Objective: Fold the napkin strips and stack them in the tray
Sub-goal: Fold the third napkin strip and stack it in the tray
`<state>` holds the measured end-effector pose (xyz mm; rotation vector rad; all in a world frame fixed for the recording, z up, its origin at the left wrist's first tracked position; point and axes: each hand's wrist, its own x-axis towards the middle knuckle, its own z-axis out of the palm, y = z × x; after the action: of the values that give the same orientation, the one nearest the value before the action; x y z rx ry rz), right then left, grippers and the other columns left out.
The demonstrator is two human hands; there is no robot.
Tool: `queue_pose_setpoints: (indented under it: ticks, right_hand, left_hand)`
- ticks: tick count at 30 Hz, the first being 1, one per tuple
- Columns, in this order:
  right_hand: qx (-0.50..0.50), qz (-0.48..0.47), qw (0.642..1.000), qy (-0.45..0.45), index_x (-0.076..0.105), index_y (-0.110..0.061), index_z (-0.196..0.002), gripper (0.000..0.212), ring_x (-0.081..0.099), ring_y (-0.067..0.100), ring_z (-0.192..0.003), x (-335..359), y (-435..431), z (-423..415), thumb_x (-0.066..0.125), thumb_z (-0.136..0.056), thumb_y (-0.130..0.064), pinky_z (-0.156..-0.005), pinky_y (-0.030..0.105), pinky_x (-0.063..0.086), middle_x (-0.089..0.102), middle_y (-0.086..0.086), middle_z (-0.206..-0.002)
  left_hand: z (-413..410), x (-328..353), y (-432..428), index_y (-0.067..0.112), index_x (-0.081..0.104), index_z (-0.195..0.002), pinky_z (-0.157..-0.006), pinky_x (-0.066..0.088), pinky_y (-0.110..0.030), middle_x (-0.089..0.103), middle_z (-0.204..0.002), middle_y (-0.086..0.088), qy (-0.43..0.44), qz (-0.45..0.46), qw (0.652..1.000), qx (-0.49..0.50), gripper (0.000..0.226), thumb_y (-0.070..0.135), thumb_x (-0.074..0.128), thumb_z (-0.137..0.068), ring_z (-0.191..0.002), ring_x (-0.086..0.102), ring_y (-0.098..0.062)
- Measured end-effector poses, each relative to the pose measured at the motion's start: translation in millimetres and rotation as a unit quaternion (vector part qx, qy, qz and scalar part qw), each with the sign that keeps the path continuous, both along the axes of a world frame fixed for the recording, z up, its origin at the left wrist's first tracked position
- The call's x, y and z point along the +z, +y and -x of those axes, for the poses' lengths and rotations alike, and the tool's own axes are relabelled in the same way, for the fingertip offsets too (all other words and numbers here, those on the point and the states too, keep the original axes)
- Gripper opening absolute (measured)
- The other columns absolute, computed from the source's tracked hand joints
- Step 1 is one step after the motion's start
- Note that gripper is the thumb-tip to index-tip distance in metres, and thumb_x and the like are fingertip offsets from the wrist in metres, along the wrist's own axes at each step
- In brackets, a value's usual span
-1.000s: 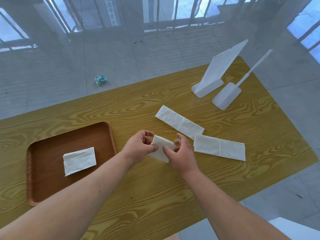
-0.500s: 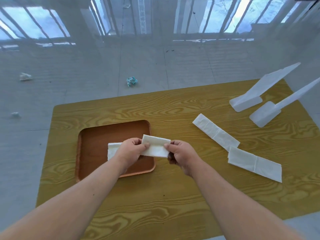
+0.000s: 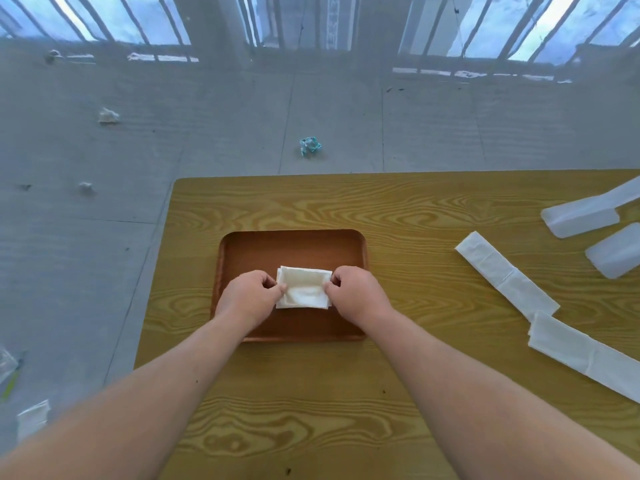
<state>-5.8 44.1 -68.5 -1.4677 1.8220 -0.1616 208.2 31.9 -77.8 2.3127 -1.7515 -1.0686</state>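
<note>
While both hands are down over the brown wooden tray with rounded corners (image 3: 291,244), I'd call this job roughly halfway, maybe a touch less. The left hand (image 3: 251,297) is pinched shut on the left edge of a folded white paper napkin (image 3: 303,287), and the right hand (image 3: 358,294) is pinched on its right edge, so the napkin sits stretched between the two, right over the middle of the tray. Along its near edge you can see an extra layer of white peeking out, which looks to me like another folded piece already lying underneath, so this one is probably being set on top of the stack. Can't tell if it's actually resting on that lower piece yet or a hair above it. What's left: off past the right hand, well apart from it on the yellow wood-grain bench (image 3: 311,393), there's a long white napkin strip (image 3: 505,275) lying flat and unfolded, and nearer to the person a second long white napkin strip (image 3: 585,355), its far end touching or just overlapping the first one. Neither looks folded, so both still need folding and stacking. Beyond them, some translucent white plastic pieces (image 3: 581,218) sit at the edge of view, no clue what they're for.
</note>
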Motion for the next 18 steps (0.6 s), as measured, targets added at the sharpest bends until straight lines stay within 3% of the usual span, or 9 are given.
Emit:
queue_pose_setpoints:
  ticks: [8, 14, 16, 18]
  right_hand:
    - [0.059, 0.023, 0.995, 0.075, 0.060, -0.018, -0.086, 0.025, 0.062, 0.022, -0.072, -8.9, -6.6, -5.3, 0.049, -0.101, -0.035, -0.053, 0.033, 0.039, 0.064, -0.003, -0.076]
    - [0.073, 0.099, 0.987, 0.108, 0.056, -0.017, -0.079, 0.026, 0.059, 0.024, -0.068, -4.1, -0.4, -0.5, 0.052, -0.097, -0.036, -0.051, 0.035, 0.040, 0.061, -0.003, -0.071]
    - [0.039, 0.154, 0.984, 0.083, 0.055, -0.019, -0.082, 0.024, 0.056, 0.022, -0.074, 1.1, 5.6, 11.6, 0.054, -0.096, -0.037, -0.058, 0.036, 0.044, 0.058, -0.005, -0.076]
    - [-0.023, 0.204, 0.976, 0.076, 0.060, -0.019, -0.099, 0.019, 0.057, 0.022, -0.094, 5.3, 13.3, 39.2, 0.056, -0.095, -0.038, -0.081, 0.036, 0.049, 0.062, -0.003, -0.096]
  left_hand:
    - [5.7, -6.0, 0.7, 0.029, 0.062, -0.075, -0.053, 0.041, -0.032, 0.068, -0.075, 0.009, -0.051, -0.004, 0.998, -0.026, 0.031, 0.054, 0.063, -0.094, -0.070, 0.062, -0.012]
    - [14.0, 6.7, -0.6, 0.029, 0.054, -0.074, -0.051, 0.037, -0.031, 0.061, -0.078, 0.010, -0.074, 0.063, 0.994, -0.049, 0.022, 0.044, 0.060, -0.089, -0.068, 0.056, -0.011]
    - [24.3, 13.9, -3.5, 0.029, 0.053, -0.074, -0.052, 0.037, -0.031, 0.060, -0.077, 0.011, -0.061, 0.080, 0.993, -0.067, 0.020, 0.042, 0.058, -0.088, -0.069, 0.056, -0.011]
    - [42.6, 19.9, -7.2, 0.031, 0.054, -0.074, -0.053, 0.039, -0.031, 0.061, -0.077, 0.011, -0.044, 0.080, 0.989, -0.118, 0.020, 0.042, 0.058, -0.091, -0.071, 0.058, -0.011]
